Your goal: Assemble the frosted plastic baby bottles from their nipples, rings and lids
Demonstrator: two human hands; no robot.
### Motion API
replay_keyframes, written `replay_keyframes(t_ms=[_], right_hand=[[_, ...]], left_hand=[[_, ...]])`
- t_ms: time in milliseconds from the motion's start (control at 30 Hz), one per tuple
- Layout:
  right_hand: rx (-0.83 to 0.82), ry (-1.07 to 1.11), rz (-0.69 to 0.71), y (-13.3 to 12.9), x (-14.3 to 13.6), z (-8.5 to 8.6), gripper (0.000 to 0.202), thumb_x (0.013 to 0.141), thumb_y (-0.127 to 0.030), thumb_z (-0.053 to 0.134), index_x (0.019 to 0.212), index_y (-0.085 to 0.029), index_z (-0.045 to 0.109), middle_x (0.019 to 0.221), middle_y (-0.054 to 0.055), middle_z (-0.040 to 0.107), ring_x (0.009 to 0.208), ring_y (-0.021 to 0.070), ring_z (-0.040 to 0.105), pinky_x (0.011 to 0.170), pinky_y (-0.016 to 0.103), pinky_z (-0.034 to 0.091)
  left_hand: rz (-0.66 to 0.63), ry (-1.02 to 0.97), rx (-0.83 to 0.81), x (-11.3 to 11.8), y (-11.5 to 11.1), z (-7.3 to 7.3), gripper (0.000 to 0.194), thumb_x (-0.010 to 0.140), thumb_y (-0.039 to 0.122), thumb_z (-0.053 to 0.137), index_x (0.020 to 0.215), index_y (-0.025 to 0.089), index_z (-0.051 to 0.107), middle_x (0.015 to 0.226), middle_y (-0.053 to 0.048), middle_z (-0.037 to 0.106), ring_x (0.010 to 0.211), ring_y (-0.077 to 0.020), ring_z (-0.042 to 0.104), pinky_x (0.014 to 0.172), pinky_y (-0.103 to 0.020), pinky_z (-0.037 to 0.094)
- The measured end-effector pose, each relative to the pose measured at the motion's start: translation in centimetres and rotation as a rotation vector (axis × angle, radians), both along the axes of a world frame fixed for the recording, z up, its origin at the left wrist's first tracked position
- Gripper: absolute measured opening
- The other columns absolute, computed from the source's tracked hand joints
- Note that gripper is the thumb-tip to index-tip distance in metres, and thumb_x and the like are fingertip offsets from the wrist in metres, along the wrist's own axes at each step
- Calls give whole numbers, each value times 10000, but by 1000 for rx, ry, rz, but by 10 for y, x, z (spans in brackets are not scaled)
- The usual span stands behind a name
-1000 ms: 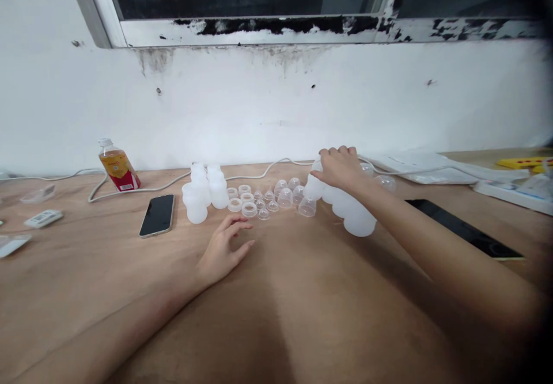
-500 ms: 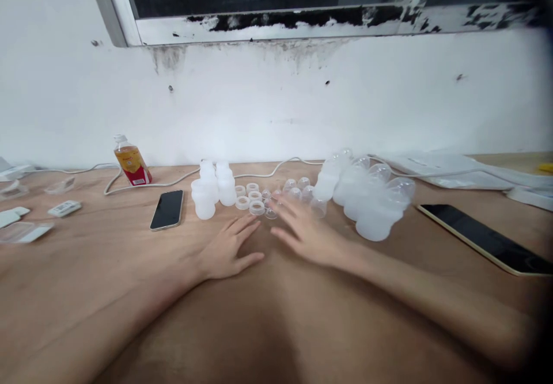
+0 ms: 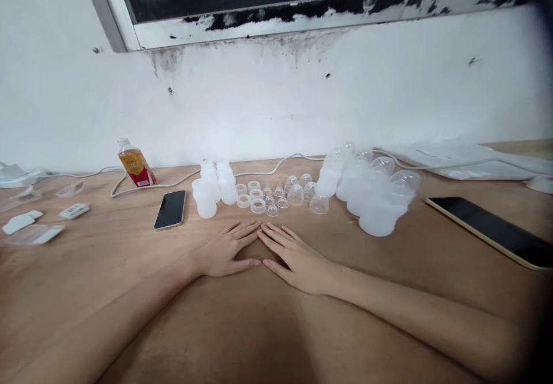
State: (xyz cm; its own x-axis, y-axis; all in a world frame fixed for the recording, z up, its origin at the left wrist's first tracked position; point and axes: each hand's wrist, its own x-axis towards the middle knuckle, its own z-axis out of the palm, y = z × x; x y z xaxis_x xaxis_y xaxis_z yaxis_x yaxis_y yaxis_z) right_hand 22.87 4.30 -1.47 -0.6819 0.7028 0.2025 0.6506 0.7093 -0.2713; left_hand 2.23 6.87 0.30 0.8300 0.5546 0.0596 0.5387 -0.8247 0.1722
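Observation:
My left hand (image 3: 224,250) lies flat on the wooden table (image 3: 207,326), fingers stretched out and holding nothing. Beside it my right hand (image 3: 302,260) rests flat too, its fingertips meeting or nearly meeting those of the left. Just beyond the fingertips are several white rings (image 3: 258,205) and several small clear nipples (image 3: 282,202). Clear domes (image 3: 295,194) stand to the right of these. White bottles (image 3: 206,206) are grouped behind my left hand. A larger group of white bottles (image 3: 377,223), with clear domed tops, stands beyond my right hand.
A small phone (image 3: 170,209) and a drink bottle (image 3: 136,165) are on the left, near clear plastic pieces (image 3: 35,234). A larger phone (image 3: 492,229) lies on the right. A white cable (image 3: 276,168) and plastic bags (image 3: 458,162) are along the wall.
My right hand has come back toward me from over the small clear parts and now lies beside my left hand, leaving those parts uncovered. The camera view has tilted slightly.

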Motion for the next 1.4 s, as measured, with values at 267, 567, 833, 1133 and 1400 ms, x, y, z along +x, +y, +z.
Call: replay_keyframes(t_ms=[267, 567, 833, 1133, 1400], right_hand=[[21, -40, -11, 0, 0, 0, 571, 842, -426, 271, 1315, -106, 245, 1371, 117, 223, 1264, 229, 159, 1019, 434, 199], [150, 34, -19, 4, -2, 0, 427, 834, -324, 352, 1224, -157, 401, 1210, 117, 468, 1143, 228, 381, 915, 397, 332], [124, 256, -460, 50, -6, 1, 397, 781, -323, 452, 1136, -156, 389, 738, 29, 596, 649, 167, 567, 587, 279, 411], [102, 359, -496, 70, -3, -2, 178, 785, -264, 448, 886, -169, 560, 711, 28, 629, 608, 148, 563, 604, 262, 392], [100, 308, -291, 52, -3, 6, 140, 784, -272, 443, 800, -178, 546, 744, 15, 569, 622, 118, 510, 573, 231, 387]], left_hand=[[-3, 3, 3, 1, 0, 0, 636, 809, 495, 320, 1321, 155, 158, 1379, -98, 192, 1267, -207, 174, 1033, -409, 146], [26, -45, 65, 5, 2, 0, 517, 810, 461, 347, 1213, 137, 356, 1277, -117, 388, 1177, -228, 341, 974, -391, 277], [189, -271, 233, 23, 20, -12, 415, 815, 357, 377, 1163, 133, 363, 1282, -132, 344, 1171, -231, 335, 952, -384, 305], [165, -297, 275, 20, 15, -9, 352, 807, 325, 404, 1115, 155, 427, 1089, -93, 505, 1015, -214, 440, 879, -374, 344], [189, -313, 244, 18, 16, -12, 390, 758, 396, 486, 1080, 175, 483, 996, -91, 550, 958, -235, 463, 818, -393, 388]])
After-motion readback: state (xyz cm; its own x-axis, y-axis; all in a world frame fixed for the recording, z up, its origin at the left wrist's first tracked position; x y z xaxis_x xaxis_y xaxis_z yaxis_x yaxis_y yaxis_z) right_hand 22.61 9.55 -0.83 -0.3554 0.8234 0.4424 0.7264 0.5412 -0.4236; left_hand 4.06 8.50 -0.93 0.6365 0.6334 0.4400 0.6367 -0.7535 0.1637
